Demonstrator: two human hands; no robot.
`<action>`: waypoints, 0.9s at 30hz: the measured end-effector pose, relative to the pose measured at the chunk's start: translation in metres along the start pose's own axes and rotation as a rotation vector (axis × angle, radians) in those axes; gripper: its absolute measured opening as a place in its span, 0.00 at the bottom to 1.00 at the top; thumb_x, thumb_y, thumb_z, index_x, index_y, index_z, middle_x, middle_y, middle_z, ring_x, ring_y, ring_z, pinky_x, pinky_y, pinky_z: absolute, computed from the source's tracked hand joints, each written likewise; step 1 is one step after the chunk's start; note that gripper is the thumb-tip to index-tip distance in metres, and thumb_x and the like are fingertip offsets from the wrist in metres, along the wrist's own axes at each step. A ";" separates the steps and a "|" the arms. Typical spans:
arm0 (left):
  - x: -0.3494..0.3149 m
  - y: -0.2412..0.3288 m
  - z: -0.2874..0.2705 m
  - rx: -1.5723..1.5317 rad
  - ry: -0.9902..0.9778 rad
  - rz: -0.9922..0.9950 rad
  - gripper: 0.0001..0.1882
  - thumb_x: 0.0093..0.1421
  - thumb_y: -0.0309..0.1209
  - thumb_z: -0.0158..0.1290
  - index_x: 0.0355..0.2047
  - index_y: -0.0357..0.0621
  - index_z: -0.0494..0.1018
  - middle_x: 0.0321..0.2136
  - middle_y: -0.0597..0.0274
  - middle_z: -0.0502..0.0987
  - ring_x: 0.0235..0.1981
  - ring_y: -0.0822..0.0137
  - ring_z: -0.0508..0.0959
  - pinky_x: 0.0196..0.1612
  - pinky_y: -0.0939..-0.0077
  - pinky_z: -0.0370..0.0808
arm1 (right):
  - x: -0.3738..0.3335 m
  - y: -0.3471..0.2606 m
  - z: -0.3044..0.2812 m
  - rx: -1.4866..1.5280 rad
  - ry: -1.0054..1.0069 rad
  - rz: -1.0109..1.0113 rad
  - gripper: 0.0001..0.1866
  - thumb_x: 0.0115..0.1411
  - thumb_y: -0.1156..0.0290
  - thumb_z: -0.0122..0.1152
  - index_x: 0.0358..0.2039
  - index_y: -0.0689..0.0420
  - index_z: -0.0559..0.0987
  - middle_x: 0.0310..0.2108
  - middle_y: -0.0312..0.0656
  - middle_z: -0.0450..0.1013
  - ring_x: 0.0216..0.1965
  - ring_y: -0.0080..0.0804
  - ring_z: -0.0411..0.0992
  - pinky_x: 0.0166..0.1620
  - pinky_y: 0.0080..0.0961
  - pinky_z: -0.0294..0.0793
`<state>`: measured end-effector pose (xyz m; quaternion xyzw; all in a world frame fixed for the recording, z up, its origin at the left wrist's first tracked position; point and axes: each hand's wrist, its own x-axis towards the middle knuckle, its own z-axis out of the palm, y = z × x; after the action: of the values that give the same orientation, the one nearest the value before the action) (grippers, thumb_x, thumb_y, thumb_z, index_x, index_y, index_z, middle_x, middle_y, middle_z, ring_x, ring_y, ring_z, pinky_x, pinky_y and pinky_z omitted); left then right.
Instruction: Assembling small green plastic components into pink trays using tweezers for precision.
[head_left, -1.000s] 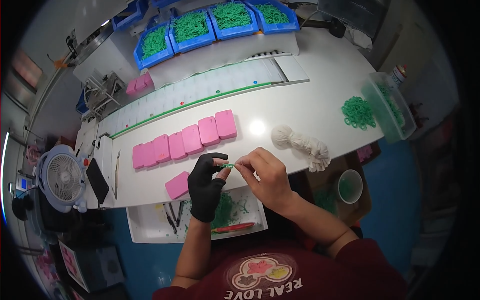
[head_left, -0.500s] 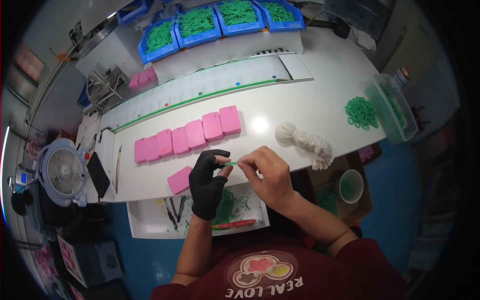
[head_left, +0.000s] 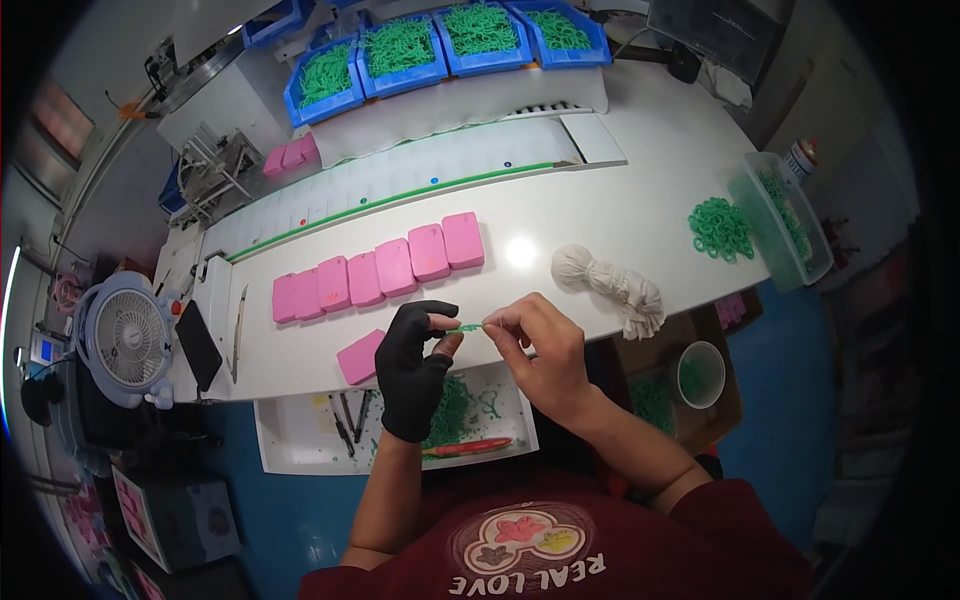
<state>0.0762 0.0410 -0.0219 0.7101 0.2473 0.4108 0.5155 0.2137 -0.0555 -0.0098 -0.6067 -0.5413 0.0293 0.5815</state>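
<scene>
My left hand (head_left: 412, 375) wears a black glove that leaves some fingertips bare. Its thumb and finger pinch one end of a thin green rubbery piece (head_left: 466, 328). Bare, my right hand (head_left: 545, 350) grips the other end between thumb and forefinger. The piece stretches level between both hands, over the table's near edge; its exact shape is too small to make out. A single pink block (head_left: 361, 358) lies just left of my gloved hand. Beyond my hands, several pink blocks (head_left: 379, 269) stand side by side in a slanting row.
An open drawer (head_left: 300, 450) below my hands holds green scraps, pens and a red-handled tool (head_left: 468, 448). A bundled cloth (head_left: 610, 290) and a pile of green rings (head_left: 720, 229) lie right. Behind are a conveyor belt (head_left: 400, 180) and blue bins (head_left: 405, 82). A fan (head_left: 127, 340) stands left.
The belt's coloured dots have shifted left. My right hand has moved slightly right, and a little more of the green piece shows between my fingers. Both hands keep their pinch.
</scene>
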 end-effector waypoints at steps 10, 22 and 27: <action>-0.001 0.000 -0.002 0.064 -0.005 0.014 0.10 0.51 0.18 0.61 0.35 0.39 0.76 0.39 0.59 0.77 0.38 0.70 0.75 0.43 0.76 0.73 | -0.001 -0.002 0.000 0.059 0.009 0.083 0.04 0.57 0.79 0.64 0.31 0.60 0.77 0.26 0.40 0.72 0.22 0.29 0.70 0.25 0.24 0.67; -0.002 -0.002 -0.006 0.091 0.036 0.055 0.11 0.50 0.19 0.61 0.35 0.38 0.74 0.38 0.57 0.77 0.38 0.67 0.76 0.44 0.74 0.73 | 0.019 0.008 -0.020 0.056 0.079 0.114 0.03 0.58 0.77 0.65 0.31 0.61 0.78 0.25 0.39 0.72 0.22 0.24 0.69 0.26 0.22 0.68; -0.022 -0.002 -0.019 0.237 0.020 0.140 0.09 0.50 0.25 0.64 0.24 0.39 0.73 0.30 0.55 0.79 0.33 0.62 0.79 0.39 0.72 0.74 | 0.064 0.039 -0.068 0.059 0.271 0.114 0.04 0.60 0.76 0.64 0.30 0.63 0.79 0.25 0.38 0.74 0.23 0.19 0.72 0.27 0.19 0.70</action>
<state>0.0484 0.0351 -0.0280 0.7775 0.2489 0.4208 0.3955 0.3090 -0.0469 0.0213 -0.6174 -0.4215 -0.0039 0.6642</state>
